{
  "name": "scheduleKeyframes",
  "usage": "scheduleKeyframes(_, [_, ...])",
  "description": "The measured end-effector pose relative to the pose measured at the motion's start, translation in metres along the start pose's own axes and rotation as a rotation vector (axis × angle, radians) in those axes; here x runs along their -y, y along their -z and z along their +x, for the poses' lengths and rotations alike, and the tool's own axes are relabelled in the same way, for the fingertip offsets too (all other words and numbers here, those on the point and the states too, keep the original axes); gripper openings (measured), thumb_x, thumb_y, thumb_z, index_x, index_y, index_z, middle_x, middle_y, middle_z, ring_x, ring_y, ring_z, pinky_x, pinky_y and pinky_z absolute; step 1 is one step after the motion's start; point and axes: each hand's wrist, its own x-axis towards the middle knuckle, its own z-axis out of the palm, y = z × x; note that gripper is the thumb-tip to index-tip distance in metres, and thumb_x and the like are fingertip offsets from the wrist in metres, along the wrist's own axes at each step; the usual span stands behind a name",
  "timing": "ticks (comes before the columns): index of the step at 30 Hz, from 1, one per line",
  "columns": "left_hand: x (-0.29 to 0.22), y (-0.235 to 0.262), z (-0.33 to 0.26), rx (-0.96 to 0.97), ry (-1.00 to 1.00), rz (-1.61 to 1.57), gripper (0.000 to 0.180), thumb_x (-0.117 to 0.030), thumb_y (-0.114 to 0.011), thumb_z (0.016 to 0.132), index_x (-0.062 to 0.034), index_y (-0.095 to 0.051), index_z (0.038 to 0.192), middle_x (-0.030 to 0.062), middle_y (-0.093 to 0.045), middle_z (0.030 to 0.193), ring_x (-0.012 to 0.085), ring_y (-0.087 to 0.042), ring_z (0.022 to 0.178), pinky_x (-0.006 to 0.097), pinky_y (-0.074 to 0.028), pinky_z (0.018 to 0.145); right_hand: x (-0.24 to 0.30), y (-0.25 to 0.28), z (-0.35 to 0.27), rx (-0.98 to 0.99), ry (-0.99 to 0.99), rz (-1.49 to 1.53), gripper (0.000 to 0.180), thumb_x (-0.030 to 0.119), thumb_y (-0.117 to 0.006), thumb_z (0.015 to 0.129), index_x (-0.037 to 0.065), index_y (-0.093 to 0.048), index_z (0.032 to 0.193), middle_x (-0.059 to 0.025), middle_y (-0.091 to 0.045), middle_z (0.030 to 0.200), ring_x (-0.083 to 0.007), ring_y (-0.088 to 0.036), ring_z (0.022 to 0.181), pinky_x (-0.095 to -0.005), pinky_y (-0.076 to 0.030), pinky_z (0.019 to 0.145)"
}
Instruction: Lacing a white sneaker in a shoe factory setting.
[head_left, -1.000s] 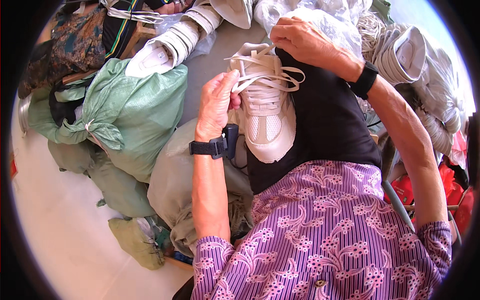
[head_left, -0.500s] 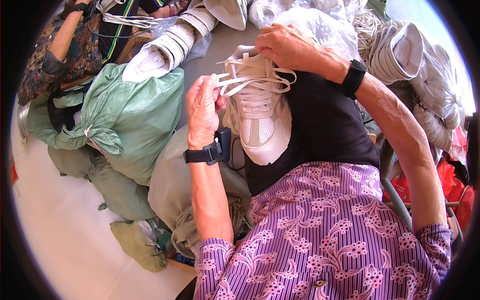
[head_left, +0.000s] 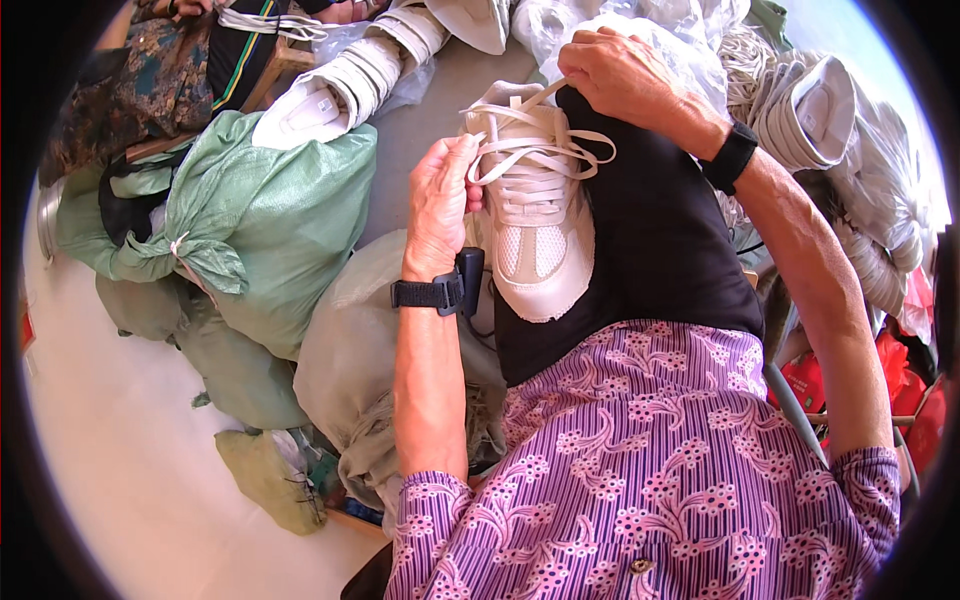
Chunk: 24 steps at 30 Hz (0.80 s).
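A cream-white sneaker (head_left: 545,262) lies on my black-clad lap, its toe toward me. Flat white shoelace (head_left: 530,160) runs through its eyelets, with loose loops over the tongue. My left hand (head_left: 440,195) is closed beside the shoe's left edge, pinching a lace end between thumb and forefinger. Up and to the right, my right hand (head_left: 615,80) is closed on another stretch of lace, drawn taut from the top of the shoe. The fingertips of that hand are partly hidden.
Nested white shoe uppers (head_left: 350,85) lie atop a green woven sack (head_left: 290,215) at left. More stacked uppers (head_left: 815,115) and a bundle of laces (head_left: 735,75) are at right, near clear plastic bags (head_left: 560,25). Another person's patterned clothing (head_left: 150,85) shows at upper left.
My right hand has moved up and right, pulling a lace taut from the shoe's top. My left hand and the shoe have shifted slightly right in view.
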Motion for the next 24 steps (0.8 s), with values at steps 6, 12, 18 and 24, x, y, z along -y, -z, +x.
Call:
scheduleKeyframes(6, [0.002,-0.001,0.0,-0.035,0.006,0.015,0.025,-0.035,-0.06,0.091,-0.0109,-0.059,0.084,-0.006,-0.049,0.064,0.0029,-0.043,0.051,0.018,-0.037,0.045,0.025,0.005,0.0,-0.1,0.026,0.064,0.013,0.02,-0.057,0.08,0.01,-0.063,0.087,-0.0081,-0.062,0.089,-0.0304,-0.061,0.09,-0.046,-0.048,0.074])
scheduleKeyframes(12, [0.003,-0.001,-0.002,-0.059,0.003,-0.041,0.021,-0.031,-0.059,0.089,-0.0109,-0.058,0.081,-0.0048,-0.048,0.061,0.0054,-0.041,0.049,0.02,-0.035,0.045,0.056,0.0,0.008,0.029,0.169,0.117,0.013,0.017,-0.056,0.078,0.005,-0.061,0.077,-0.0102,-0.063,0.081,-0.0307,-0.063,0.079,-0.0442,-0.049,0.069])
scheduleKeyframes(18, [0.01,0.008,-0.007,-0.153,0.011,-0.157,0.021,-0.031,-0.057,0.088,-0.0105,-0.058,0.082,-0.0037,-0.049,0.063,0.007,-0.046,0.051,0.022,-0.039,0.046,0.053,-0.002,0.022,0.117,0.059,0.24,0.015,0.018,-0.057,0.079,0.004,-0.062,0.078,-0.0133,-0.063,0.08,-0.0319,-0.063,0.078,-0.0424,-0.049,0.069])
scheduleKeyframes(24, [0.078,0.064,0.01,-0.396,0.161,-0.01,0.026,-0.033,-0.06,0.083,-0.0063,-0.06,0.085,0.0003,-0.052,0.066,0.0104,-0.051,0.051,0.026,-0.044,0.048,0.038,0.018,0.012,0.217,0.018,0.293,0.018,0.017,-0.055,0.085,0.003,-0.065,0.09,-0.0158,-0.063,0.085,-0.0337,-0.061,0.082,-0.0403,-0.048,0.075])
